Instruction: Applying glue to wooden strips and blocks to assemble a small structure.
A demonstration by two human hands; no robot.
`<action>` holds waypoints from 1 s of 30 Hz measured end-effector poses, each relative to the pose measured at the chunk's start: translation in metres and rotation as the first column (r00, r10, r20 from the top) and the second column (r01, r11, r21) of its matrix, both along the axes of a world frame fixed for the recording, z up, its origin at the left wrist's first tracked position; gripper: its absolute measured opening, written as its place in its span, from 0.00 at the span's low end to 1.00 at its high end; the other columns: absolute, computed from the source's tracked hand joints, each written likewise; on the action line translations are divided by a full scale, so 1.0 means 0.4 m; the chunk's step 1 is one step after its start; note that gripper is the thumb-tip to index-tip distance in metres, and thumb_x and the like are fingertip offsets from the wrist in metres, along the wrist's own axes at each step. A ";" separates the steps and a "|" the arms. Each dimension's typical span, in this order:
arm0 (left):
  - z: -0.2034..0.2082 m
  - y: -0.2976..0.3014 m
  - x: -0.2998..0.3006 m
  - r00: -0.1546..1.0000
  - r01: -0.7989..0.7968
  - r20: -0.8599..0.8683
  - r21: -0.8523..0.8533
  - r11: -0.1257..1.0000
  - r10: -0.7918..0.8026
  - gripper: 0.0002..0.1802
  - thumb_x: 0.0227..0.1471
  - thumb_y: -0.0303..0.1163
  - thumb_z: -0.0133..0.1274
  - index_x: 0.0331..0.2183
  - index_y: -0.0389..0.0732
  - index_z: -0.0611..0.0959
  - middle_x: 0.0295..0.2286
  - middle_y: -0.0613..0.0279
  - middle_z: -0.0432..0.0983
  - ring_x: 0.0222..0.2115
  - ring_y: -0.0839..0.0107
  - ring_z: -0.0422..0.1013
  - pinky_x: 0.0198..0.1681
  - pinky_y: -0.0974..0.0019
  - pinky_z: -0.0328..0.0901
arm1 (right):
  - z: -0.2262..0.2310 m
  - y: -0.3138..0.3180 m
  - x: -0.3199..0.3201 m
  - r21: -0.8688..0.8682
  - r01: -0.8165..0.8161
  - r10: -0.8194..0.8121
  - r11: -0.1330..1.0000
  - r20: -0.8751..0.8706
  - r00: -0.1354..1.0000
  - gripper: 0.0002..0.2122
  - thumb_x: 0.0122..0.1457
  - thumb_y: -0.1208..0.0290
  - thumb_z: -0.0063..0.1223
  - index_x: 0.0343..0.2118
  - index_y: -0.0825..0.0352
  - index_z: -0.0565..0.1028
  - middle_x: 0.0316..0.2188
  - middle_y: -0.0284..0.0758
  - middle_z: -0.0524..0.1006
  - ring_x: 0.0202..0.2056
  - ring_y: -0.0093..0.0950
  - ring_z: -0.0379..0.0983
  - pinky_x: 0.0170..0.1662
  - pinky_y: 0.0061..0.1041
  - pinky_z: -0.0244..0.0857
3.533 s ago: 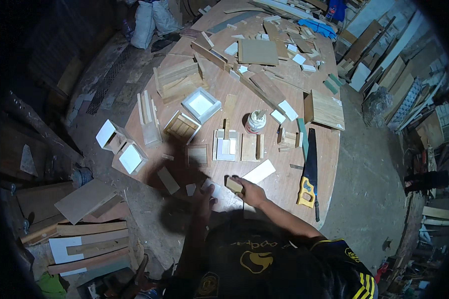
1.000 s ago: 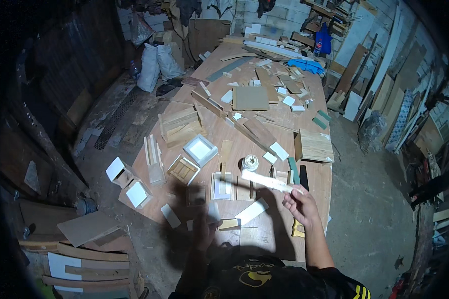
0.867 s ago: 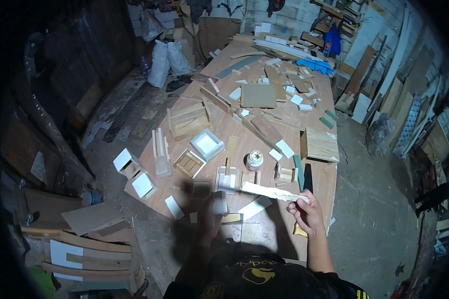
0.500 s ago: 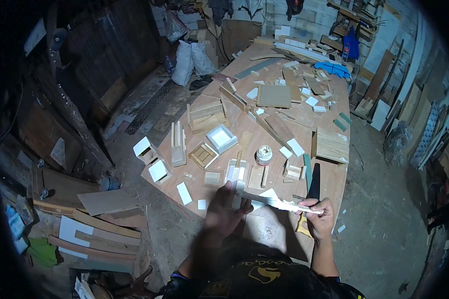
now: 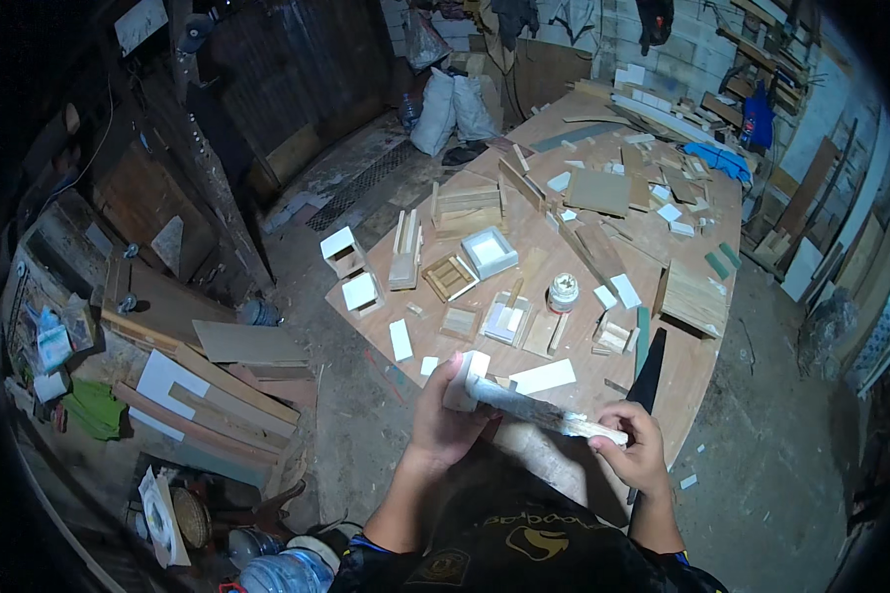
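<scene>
My left hand [image 5: 435,425] is closed round a small white-faced block [image 5: 465,381] in front of my chest. The fingers of my right hand [image 5: 639,450] pinch the right end of a flat wooden stick [image 5: 539,407], which carries a whitish smear along its length. The stick's other end meets the block at my left fingers; whether it presses on it or just overlaps it, I cannot tell. Past the hands, an uncapped jar [image 5: 563,294] with a whitish crusted rim stands on the table. A dark saw blade [image 5: 647,376] lies by my right hand, its handle hidden.
The wooden table [image 5: 366,326] bears small wooden boxes, a white-lined tray [image 5: 489,252], white strips [image 5: 544,377] and a larger box [image 5: 692,299] at its right edge. Offcuts crowd the far end. Boards [image 5: 208,395] and a water bottle [image 5: 287,573] are on the left.
The view has swung left, so the table sits further right in it. My left hand has turned, bringing the white block into fuller view. Both hands keep their hold.
</scene>
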State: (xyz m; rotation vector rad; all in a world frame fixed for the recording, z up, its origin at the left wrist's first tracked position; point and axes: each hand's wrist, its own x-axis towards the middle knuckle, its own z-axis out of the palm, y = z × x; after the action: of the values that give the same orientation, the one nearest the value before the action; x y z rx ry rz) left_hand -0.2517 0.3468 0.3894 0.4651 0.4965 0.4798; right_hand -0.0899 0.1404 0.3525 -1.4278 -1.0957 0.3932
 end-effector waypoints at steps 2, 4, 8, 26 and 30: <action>0.004 -0.008 -0.011 0.999 0.000 0.036 0.017 1.000 0.000 0.17 0.54 0.48 0.47 0.31 0.44 0.77 0.22 0.61 0.74 0.26 0.68 0.70 0.32 0.65 0.63 | 0.031 0.003 -0.015 -0.111 0.018 -0.027 0.994 -0.080 0.996 0.14 0.46 0.77 0.63 0.37 0.71 0.76 0.25 0.36 0.76 0.26 0.25 0.72 0.29 0.22 0.63; 0.020 -0.017 -0.013 0.998 -0.064 0.010 0.100 0.993 0.064 0.17 0.55 0.48 0.45 0.30 0.43 0.76 0.20 0.62 0.72 0.21 0.70 0.67 0.28 0.67 0.61 | 0.049 0.008 -0.004 -0.064 0.003 0.001 0.998 0.064 0.998 0.13 0.46 0.77 0.62 0.37 0.72 0.77 0.26 0.37 0.77 0.26 0.26 0.72 0.30 0.22 0.63; 0.015 -0.025 -0.030 0.991 -0.096 0.111 0.141 0.985 0.081 0.17 0.56 0.47 0.43 0.28 0.43 0.74 0.17 0.65 0.67 0.17 0.73 0.61 0.25 0.68 0.57 | 0.043 0.020 -0.010 0.002 -0.008 0.008 1.000 0.067 0.998 0.09 0.47 0.78 0.60 0.32 0.73 0.78 0.28 0.39 0.78 0.27 0.27 0.74 0.32 0.21 0.65; -0.004 -0.049 -0.032 0.979 -0.132 0.176 0.163 0.978 0.103 0.19 0.55 0.49 0.42 0.28 0.43 0.74 0.18 0.65 0.69 0.18 0.73 0.63 0.24 0.70 0.58 | 0.040 0.053 0.025 0.122 -0.081 0.056 0.989 0.193 0.980 0.11 0.45 0.82 0.61 0.34 0.68 0.80 0.30 0.38 0.75 0.31 0.26 0.73 0.32 0.20 0.66; 0.019 -0.066 -0.010 0.985 -0.168 0.060 0.052 0.985 0.164 0.15 0.54 0.45 0.46 0.23 0.48 0.69 0.15 0.72 0.59 0.18 0.76 0.58 0.25 0.70 0.54 | 0.026 0.038 0.037 0.126 -0.131 0.116 0.983 0.124 0.986 0.13 0.44 0.84 0.62 0.35 0.67 0.81 0.31 0.39 0.75 0.31 0.26 0.73 0.32 0.20 0.67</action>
State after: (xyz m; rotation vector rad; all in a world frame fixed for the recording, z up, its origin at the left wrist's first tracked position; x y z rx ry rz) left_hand -0.2557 0.3206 0.3971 0.4655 0.4714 0.6669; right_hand -0.0753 0.1556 0.3631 -1.2804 -1.2856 0.3217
